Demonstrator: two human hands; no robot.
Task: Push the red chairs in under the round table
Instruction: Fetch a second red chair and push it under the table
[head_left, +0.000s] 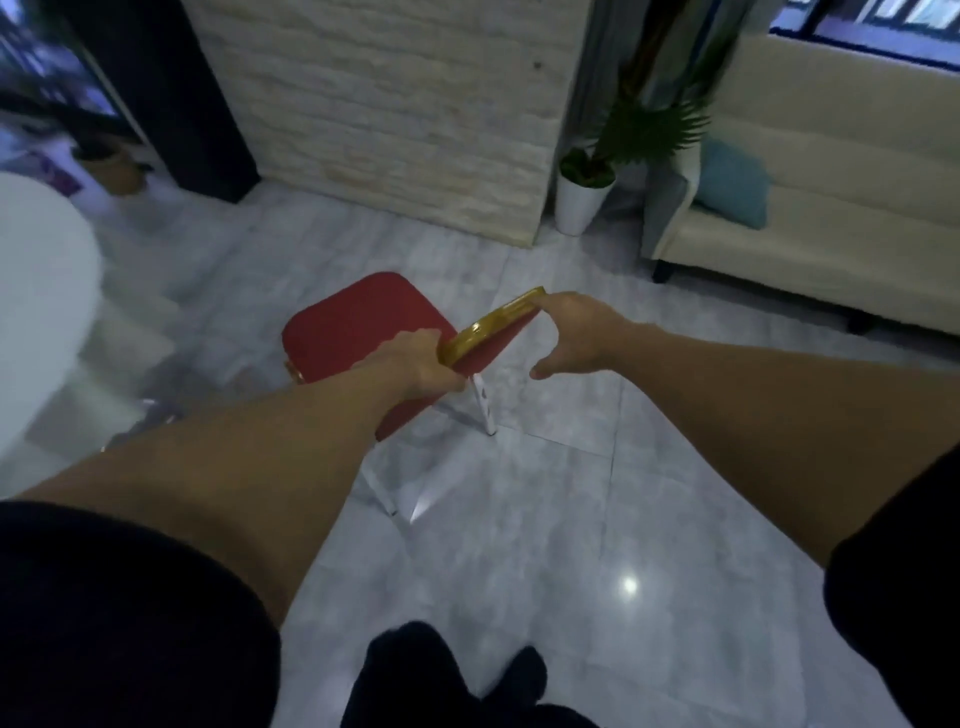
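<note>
A red chair (358, 327) with a gold-edged backrest and white legs stands on the grey tiled floor in the middle of the view. My left hand (415, 366) grips the near left end of the backrest's top rail. My right hand (576, 332) holds the rail's far right end, fingers on the gold edge and thumb hanging free. The round white table (41, 301) shows only as a curved edge at the far left, apart from the chair's seat. The picture is blurred.
A white brick pillar (395, 114) stands behind the chair. A potted plant (584, 192) sits to its right, then a cream sofa (831, 218) with a blue cushion. Open floor lies between the chair and the table. My dark-clothed legs show at the bottom.
</note>
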